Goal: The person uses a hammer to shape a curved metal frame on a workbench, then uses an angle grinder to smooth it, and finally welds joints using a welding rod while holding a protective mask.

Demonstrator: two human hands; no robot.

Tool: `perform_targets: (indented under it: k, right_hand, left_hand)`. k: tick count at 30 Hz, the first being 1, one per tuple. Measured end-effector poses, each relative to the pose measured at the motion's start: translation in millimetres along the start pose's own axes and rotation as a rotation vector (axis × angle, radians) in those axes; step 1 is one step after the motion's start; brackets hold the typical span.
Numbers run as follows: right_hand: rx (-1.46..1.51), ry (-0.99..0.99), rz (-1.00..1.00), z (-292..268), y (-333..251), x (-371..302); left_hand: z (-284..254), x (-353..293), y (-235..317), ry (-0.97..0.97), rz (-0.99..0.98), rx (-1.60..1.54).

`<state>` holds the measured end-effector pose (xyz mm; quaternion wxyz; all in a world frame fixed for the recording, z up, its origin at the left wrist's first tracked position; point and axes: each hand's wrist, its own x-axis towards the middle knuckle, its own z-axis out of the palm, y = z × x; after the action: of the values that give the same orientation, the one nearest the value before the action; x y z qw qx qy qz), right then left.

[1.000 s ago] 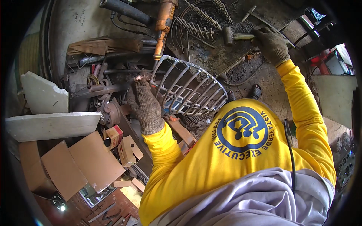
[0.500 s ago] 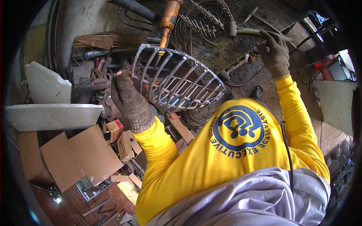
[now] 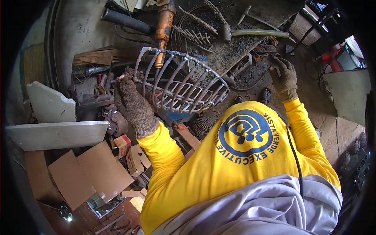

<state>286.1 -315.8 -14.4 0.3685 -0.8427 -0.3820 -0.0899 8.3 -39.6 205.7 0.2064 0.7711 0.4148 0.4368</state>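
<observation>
A basket-like cage [image 3: 187,78] of bent, welded metal rods lies tilted in front of me. My left hand [image 3: 135,105], in a brown knit glove, is closed at the cage's left end, seemingly round a rod there; its fingers partly hide the grip. Over the dark floor to the right, my right hand [image 3: 285,80] wears a matching glove. Its fingers are curved and apart, with nothing seen in them. Beyond it lies a hammer with a pale wooden handle [image 3: 260,33]. An orange angle grinder [image 3: 165,25] lies beyond the cage, its narrow end overlapping the rim in view.
White broken boards [image 3: 58,135] and open cardboard boxes [image 3: 103,168] crowd the left side. A wire coil [image 3: 205,124] sits below the cage. Ridged rods [image 3: 192,36] and a second hammer [image 3: 244,15] lie on the far floor. A cable [image 3: 294,156] hangs down my front.
My right hand has come back from the hammer handle, nearer to me. My left hand stays at the cage's end. The whole view has shifted slightly.
</observation>
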Motion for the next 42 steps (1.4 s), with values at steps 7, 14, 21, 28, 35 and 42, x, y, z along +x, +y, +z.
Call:
perform_targets:
  k: [7, 14, 21, 28, 35, 42]
  right_hand:
    - [0.010, -0.078, 0.079, -0.1, -4.6, -4.3]
    - [0.107, -0.137, 0.065, -0.1, 2.4, -1.9]
    - [0.204, -0.219, 0.064, 5.8, 0.5, -1.7]
    - [0.244, -0.306, 0.108, 15.8, -4.7, -5.3]
    - [0.253, -0.396, 0.171, 21.1, -1.7, -7.3]
    - [0.218, -0.392, 0.122, 22.3, -1.2, -7.0]
  left_hand:
    - [0.7, 8.3, 0.9, -0.088, 0.319, 0.259]
    - [6.9, 13.0, 5.0, -0.100, 0.082, 0.103]
    - [23.5, 20.4, -6.8, -0.101, -0.313, -0.307]
    - [31.5, 42.9, -37.9, -0.119, -0.315, -0.317]
    - [48.5, 54.4, -3.4, -0.230, -0.249, 0.030]
    - [61.6, 61.2, -10.9, -0.254, -0.375, -0.019]
